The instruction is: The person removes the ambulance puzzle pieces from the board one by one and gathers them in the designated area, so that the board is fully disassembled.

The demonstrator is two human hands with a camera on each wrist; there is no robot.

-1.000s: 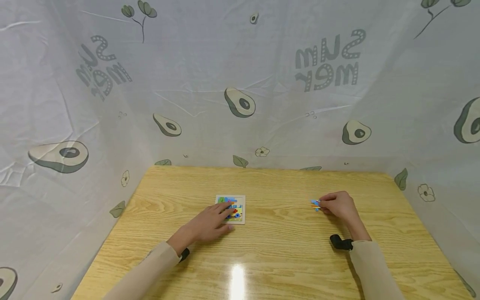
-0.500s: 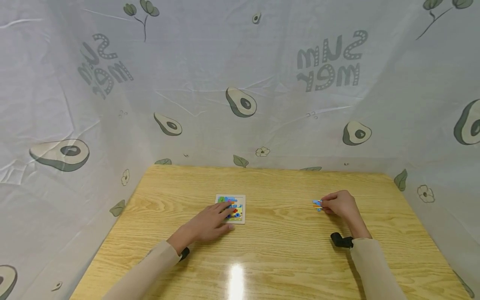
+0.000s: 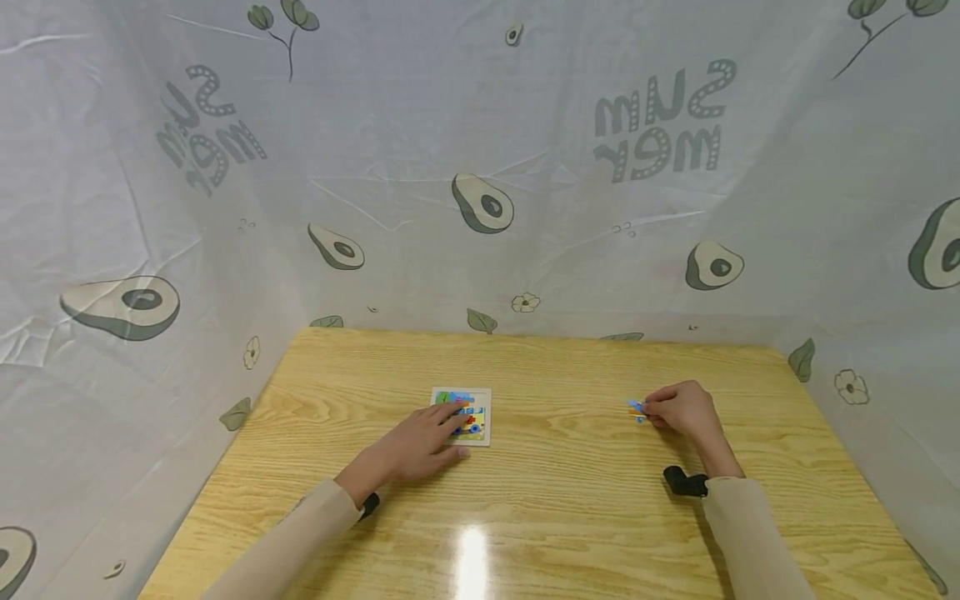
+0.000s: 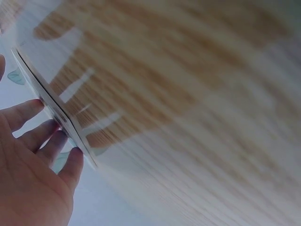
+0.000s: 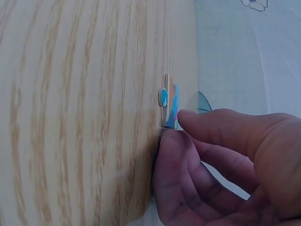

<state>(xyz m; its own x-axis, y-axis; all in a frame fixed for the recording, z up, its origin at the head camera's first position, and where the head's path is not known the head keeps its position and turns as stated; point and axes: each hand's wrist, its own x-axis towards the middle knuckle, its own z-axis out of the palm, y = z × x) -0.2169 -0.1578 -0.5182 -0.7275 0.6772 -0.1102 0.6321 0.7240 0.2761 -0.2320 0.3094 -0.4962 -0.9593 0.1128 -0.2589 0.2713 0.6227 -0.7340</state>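
Left hand [image 3: 420, 442]: spread over a small puzzle board [image 3: 487, 419], with fingertips touching the printed face, thumb just off the near edge; no grasp. Board: flat beneath the left fingers, pale-framed, green, blue, yellow and red in print, partly covered by the same hand.

Right hand [image 3: 684, 410]: well apart from the left, curled, with one puzzle piece [image 3: 635, 407] pinched between thumb and forefinger. Piece: blue and orange, projecting from the right fingertips toward the left-hand side; contact with the tabletop impossible to tell.

Below both hands: wood-grained table [image 3: 555, 475]. Behind both wrists: beige sleeves [image 3: 750, 533]. Beyond both hands: pale sheet [image 3: 405, 142], avocado-printed.
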